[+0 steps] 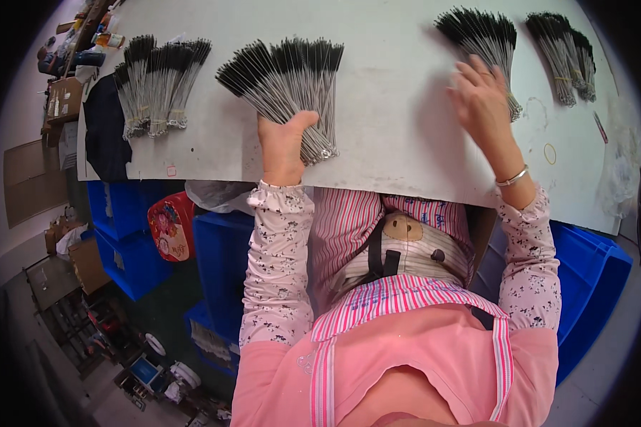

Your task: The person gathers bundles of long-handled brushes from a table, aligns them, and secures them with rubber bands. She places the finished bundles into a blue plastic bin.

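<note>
A fanned bunch of thin wire brushes (288, 75) with black bristle tips and looped metal ends lies on the table left of centre. My left hand (283, 142) is closed round its left side, thumb on top of the wire stems. Farther right, my right hand (481, 99), fingers apart and slightly curled, is over the lower left side of a second brush bunch (486, 32). Whether its fingertips touch those stems cannot be made out. Some of that bunch's stems are hidden behind the hand.
Banded brush bundles lie at the table's far left (165, 85) and far right (559, 60). A loose rubber band (550, 154) and a pen (600, 128) rest on the white table (392, 135). Dark cloth (105, 132) covers its left end. Blue crates (221, 263) stand below.
</note>
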`<state>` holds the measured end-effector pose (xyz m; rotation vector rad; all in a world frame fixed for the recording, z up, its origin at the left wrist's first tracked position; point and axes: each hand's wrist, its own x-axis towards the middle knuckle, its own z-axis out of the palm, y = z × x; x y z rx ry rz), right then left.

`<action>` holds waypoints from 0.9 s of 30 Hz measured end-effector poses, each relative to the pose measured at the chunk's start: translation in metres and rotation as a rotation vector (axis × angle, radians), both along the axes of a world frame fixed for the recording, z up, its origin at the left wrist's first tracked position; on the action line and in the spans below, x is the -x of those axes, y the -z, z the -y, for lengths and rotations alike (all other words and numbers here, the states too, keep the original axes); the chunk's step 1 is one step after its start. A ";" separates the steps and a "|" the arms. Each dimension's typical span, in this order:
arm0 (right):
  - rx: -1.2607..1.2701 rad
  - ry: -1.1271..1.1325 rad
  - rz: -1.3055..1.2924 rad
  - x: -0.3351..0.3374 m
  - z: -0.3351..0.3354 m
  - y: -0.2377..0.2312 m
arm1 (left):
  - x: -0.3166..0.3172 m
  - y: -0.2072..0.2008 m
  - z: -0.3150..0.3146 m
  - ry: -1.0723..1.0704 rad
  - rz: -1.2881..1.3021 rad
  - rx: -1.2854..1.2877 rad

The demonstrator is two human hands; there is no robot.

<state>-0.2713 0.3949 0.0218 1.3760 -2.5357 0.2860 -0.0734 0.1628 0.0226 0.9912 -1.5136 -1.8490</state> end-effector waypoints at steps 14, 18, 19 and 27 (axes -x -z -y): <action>0.068 -0.483 0.095 -0.064 0.097 0.023 | -0.038 0.015 0.065 0.060 0.484 0.498; 0.107 -0.469 0.095 -0.066 0.093 0.028 | -0.050 0.004 0.083 0.148 0.540 0.442; 0.151 -0.491 0.110 -0.075 0.097 0.025 | -0.051 0.002 0.084 0.172 0.563 0.418; 0.091 -0.548 0.112 -0.091 0.104 0.029 | -0.043 -0.003 0.072 0.090 0.915 0.773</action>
